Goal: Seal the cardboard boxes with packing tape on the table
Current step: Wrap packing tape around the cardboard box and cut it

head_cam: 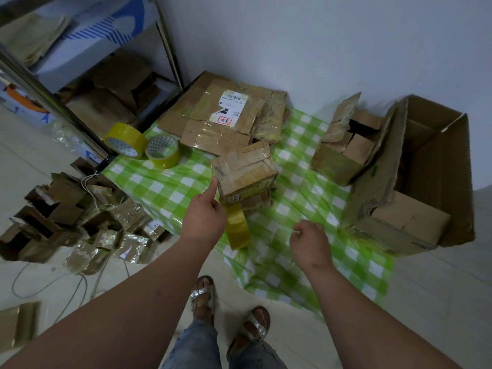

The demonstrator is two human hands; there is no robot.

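Observation:
A small taped cardboard box [245, 169] stands on the green-checked table [165, 187]. My left hand [205, 211] touches the box's left edge with a finger and grips a yellow tape roll [237, 227] at the box's near side. My right hand [308, 241] hovers to the right over the cloth, fingers curled, pinching what looks like a clear strip of tape. Whether the strip joins the roll I cannot tell.
Two more yellow tape rolls [143, 145] lie at the table's far left. Flattened cartons with a label [221, 115] lie at the back. An open small box [343, 147] and a large open carton [415, 177] stand right. Several taped boxes [87, 225] cover the floor left, beside a metal shelf [53, 83].

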